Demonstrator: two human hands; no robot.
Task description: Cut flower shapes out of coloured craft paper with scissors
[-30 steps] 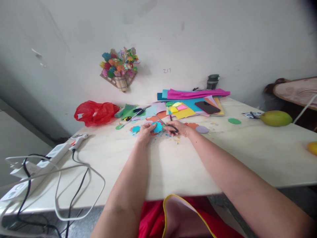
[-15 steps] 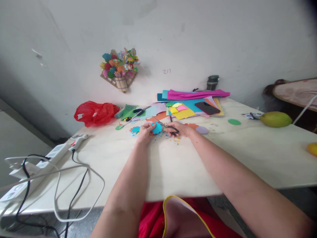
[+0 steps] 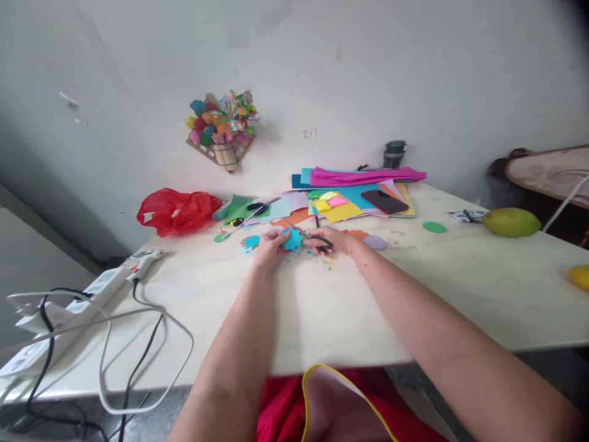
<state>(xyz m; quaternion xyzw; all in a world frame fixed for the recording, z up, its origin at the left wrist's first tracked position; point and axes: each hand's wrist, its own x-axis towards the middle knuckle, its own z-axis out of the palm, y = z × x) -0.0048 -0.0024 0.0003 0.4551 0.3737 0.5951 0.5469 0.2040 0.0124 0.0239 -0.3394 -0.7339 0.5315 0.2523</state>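
Near the middle of the table, my left hand (image 3: 272, 244) pinches a blue scalloped paper piece (image 3: 292, 239) between thumb and fingers. My right hand (image 3: 335, 239) is wrapped round the dark handles of a pair of scissors (image 3: 324, 242), whose blades point left at the right edge of the blue paper. Small coloured paper scraps (image 3: 327, 264) lie under and in front of the hands. Another blue scalloped piece (image 3: 251, 242) lies left of my left hand. An orange scalloped piece (image 3: 356, 234) and a lilac disc (image 3: 374, 242) lie beside my right hand.
Behind the hands are coloured sheets (image 3: 345, 212), a phone (image 3: 384, 201) and a second pair of scissors (image 3: 258, 209). A red plastic bag (image 3: 177, 210) sits back left, a power strip (image 3: 69, 319) with cables front left. A green disc (image 3: 434, 227) and mango (image 3: 510, 222) are right.
The scissor blades appear slightly shifted against the blue paper. Both hands keep nearly the same place and hold.
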